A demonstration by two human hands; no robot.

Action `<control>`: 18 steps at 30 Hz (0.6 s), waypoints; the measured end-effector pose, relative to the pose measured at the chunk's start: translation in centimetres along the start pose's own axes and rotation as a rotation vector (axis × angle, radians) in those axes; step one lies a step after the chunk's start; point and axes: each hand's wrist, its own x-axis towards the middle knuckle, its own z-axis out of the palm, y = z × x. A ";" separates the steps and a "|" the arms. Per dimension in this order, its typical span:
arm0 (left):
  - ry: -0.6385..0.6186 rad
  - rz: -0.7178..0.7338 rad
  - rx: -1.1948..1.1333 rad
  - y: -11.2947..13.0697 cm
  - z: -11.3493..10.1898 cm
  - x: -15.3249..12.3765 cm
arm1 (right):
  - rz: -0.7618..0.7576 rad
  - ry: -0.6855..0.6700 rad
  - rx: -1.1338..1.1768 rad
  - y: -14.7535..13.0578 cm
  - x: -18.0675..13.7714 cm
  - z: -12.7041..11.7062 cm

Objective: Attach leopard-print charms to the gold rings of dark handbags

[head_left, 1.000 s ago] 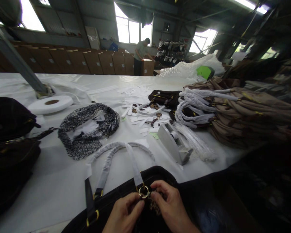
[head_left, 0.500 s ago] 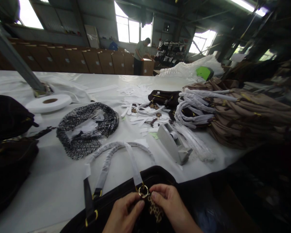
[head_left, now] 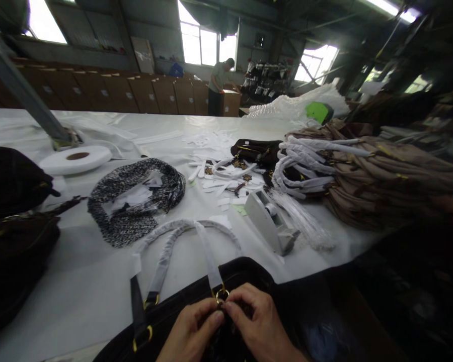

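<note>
While both hands are crowded onto that one gold ring (head_left: 222, 293), the trick, I'd say, is to keep the black bag (head_left: 181, 314) flat on the table edge so the ring doesn't twist away. Left hand (head_left: 191, 334) has thumb and forefinger pressed together just left of the ring, pinching something small right under it; right hand (head_left: 254, 329) is curled in from the other side, fingertips meeting the left ones at the same spot. What's actually between them is too small to tell. I'd guess it goes best with short, steady fingertip moves, and with the wrapped strap (head_left: 207, 256) left slack above the ring so it isn't tugging.

Everything placed off the tape dispenser (head_left: 270, 223), since it's easy to spot:

- 1 tape dispenser, grey, sitting just beyond the bag and to the right.
- 1 black bag, nearest the camera, below-left of the dispenser. It has 2 white-wrapped handles (head_left: 173, 239) looping toward the dispenser's left.
- 3 gold fittings visible on the bag: the ring being worked, plus two further left on the dark strap.
- 1 black-and-white woven bag (head_left: 136, 201), well left of the dispenser.
- 1 flat roll of white tape (head_left: 75, 159), far left and beyond.
- 1 stack of tan bags (head_left: 392, 176) to the right, too many to count.
- Paper scraps (head_left: 219, 176) just beyond the dispenser, uncountable.
- 1 person (head_left: 219, 85) way off in the back by the cartons.
</note>
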 end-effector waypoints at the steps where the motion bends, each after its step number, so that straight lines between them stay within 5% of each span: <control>1: 0.010 -0.010 0.017 -0.2 0.0 0.0 | -0.012 0.009 -0.021 0.0 0.0 0.1; 7: 0.287 -0.015 0.112 -2.2 0.9 -0.5 | 0.079 0.016 -0.121 0.8 -0.3 0.2; 11: 0.452 0.176 0.216 -2.6 2.1 -0.9 | 0.101 -0.034 -0.116 0.7 -1.0 -0.2; 15: 0.425 0.385 0.357 -1.9 2.5 -0.8 | 0.043 -0.035 -0.079 0.5 -1.4 -0.2; 18: 0.373 0.363 0.352 -1.4 1.9 -0.6 | 0.087 -0.028 0.044 0.9 -1.3 0.0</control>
